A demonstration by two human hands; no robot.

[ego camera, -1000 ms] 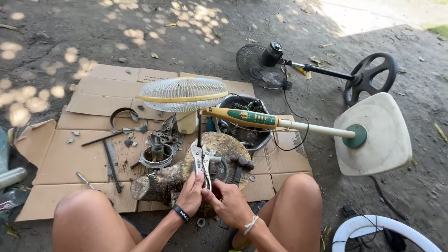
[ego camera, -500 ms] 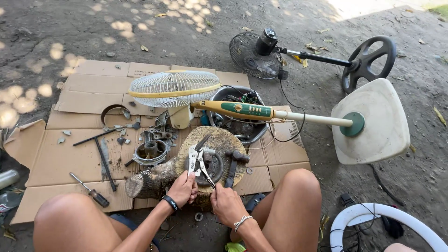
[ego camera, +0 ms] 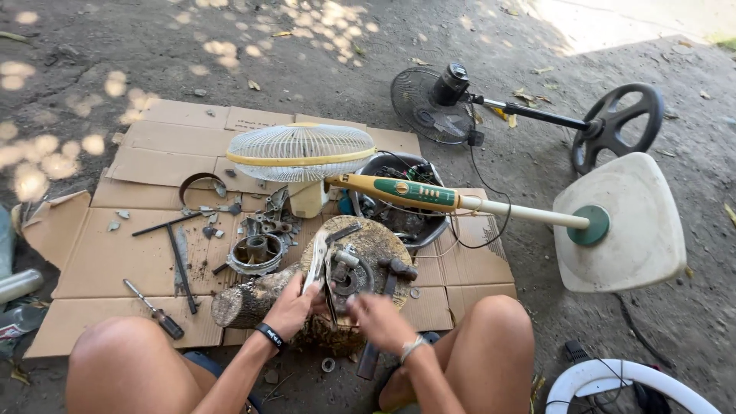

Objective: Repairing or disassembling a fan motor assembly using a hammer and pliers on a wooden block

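The left hand (ego camera: 290,307) is closed around the handles of a pair of metal snips (ego camera: 316,264), blades pointing away from the person; the right hand (ego camera: 377,318) rests at the near edge of a small round metal part (ego camera: 351,280), fingers curled, but motion blur hides whether they pinch it. Both lie on a round wood block (ego camera: 376,241), rough, cracked and dusty on its top face, standing on flattened brown cardboard (ego camera: 115,261); a short bark-covered log (ego camera: 245,300) lies just beside the block on the left.

Left of the block sits a ring-shaped motor housing (ego camera: 255,253) of grey metal among loose metal scraps; further left lie a thin dark T-shaped wrench (ego camera: 178,245) and a screwdriver (ego camera: 156,310) with a dark handle; a curved dark band (ego camera: 201,182) lies behind them.

Behind the block a cream wire fan guard (ego camera: 300,151) with a yellow rim rests tilted; a dark round bowl (ego camera: 406,199) holds tangled wires; a pedestal fan stand (ego camera: 491,207), yellow and green at the head, a pale tube in the middle, ends in a broad cream plastic base (ego camera: 621,222). On bare dirt beyond lies a black fan (ego camera: 437,96) with a spoked ring base.
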